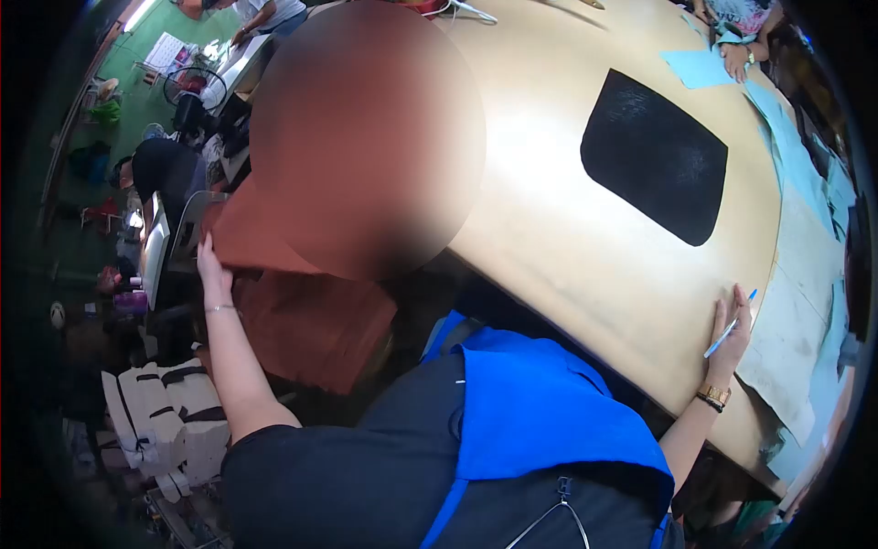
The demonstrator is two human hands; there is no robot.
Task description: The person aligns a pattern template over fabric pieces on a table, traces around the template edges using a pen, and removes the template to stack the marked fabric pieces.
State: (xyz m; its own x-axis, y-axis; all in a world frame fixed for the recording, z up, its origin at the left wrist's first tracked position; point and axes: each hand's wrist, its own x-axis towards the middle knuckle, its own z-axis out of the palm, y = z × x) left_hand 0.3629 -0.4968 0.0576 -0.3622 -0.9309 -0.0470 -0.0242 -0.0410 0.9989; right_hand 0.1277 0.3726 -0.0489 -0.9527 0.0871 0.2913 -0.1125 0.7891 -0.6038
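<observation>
At the left, my left hand (214, 274) grips the edge of a reddish-brown sheet of material (251, 229). A round blur hides most of that sheet, and its exact material cannot be made out. Over on the right, my right hand (729, 339) rests at the table's near edge with a blue-and-white pen (720, 339) held between its fingers. A black cut piece (654, 157) with rounded corners lies flat on the pale table (549, 247), beyond my right hand and apart from it.
More reddish-brown material (315, 329) sits below the table's level at left. Light-blue sheets (777, 137) and a grey-white sheet (794, 320) lie along the right side. Bundled pale pieces (169, 416) stand lower left. Another person's hand (735, 62) touches the far right corner.
</observation>
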